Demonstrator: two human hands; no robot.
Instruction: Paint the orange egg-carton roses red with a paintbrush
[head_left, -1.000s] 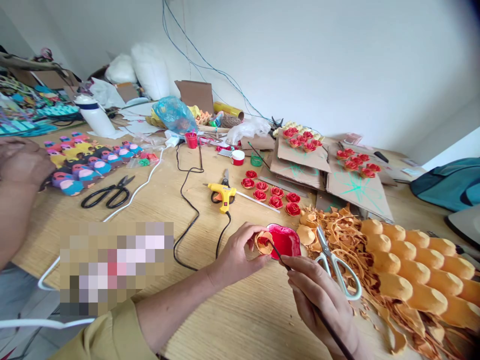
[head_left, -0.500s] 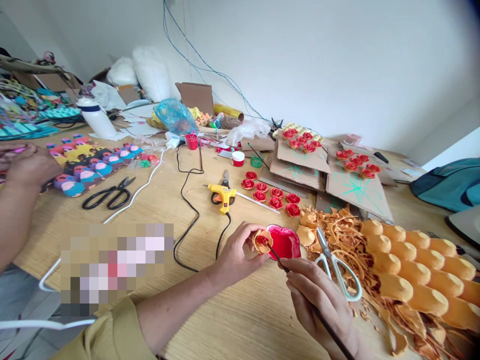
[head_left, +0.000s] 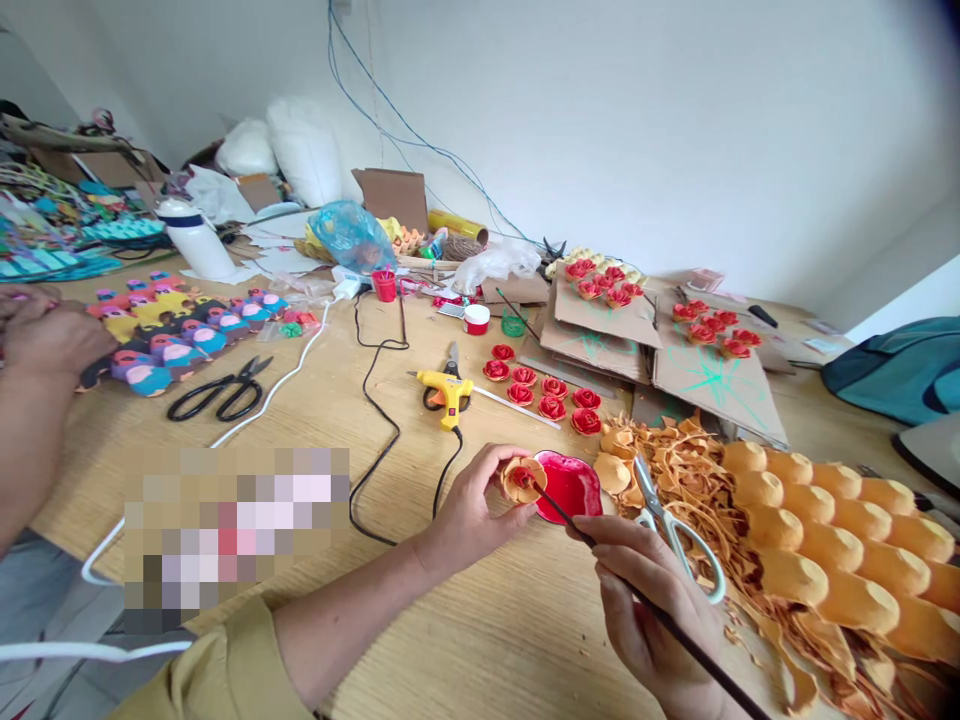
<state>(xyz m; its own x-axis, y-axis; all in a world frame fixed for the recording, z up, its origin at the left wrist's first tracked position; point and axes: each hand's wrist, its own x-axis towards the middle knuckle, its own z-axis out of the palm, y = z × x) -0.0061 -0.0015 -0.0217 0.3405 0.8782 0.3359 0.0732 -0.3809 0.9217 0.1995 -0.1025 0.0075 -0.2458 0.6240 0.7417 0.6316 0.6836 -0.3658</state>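
Between the thumb and fingers of my left hand (head_left: 480, 505) is a small orange paper flower (head_left: 519, 480) with a red-painted centre. My right hand (head_left: 652, 600) grips a dark, thin paintbrush (head_left: 637, 592), whose tip rests in the flower's centre. Just behind the flower lies a shallow dish (head_left: 570, 487) of red paint, partly hidden by the brush. White-handled scissors (head_left: 679, 530) lie beyond my right hand, partly covered by it. Several red-painted flowers (head_left: 553, 400) sit on the table past the dish.
A yellow glue gun (head_left: 446, 392) with a black cord lies ahead. Orange egg-carton cups (head_left: 829, 510) and paper scraps (head_left: 675, 470) cover the right side. Cardboard sheets (head_left: 712, 390) carry more red flowers. At left, a co-worker's hands (head_left: 52, 335) are near painted cups (head_left: 176, 335) and black scissors (head_left: 221, 392).
My right hand has shifted slightly right, and the brush lies at a lower angle, its tip still at the flower's centre. The flower has turned a little. The co-worker's hand has moved slightly.
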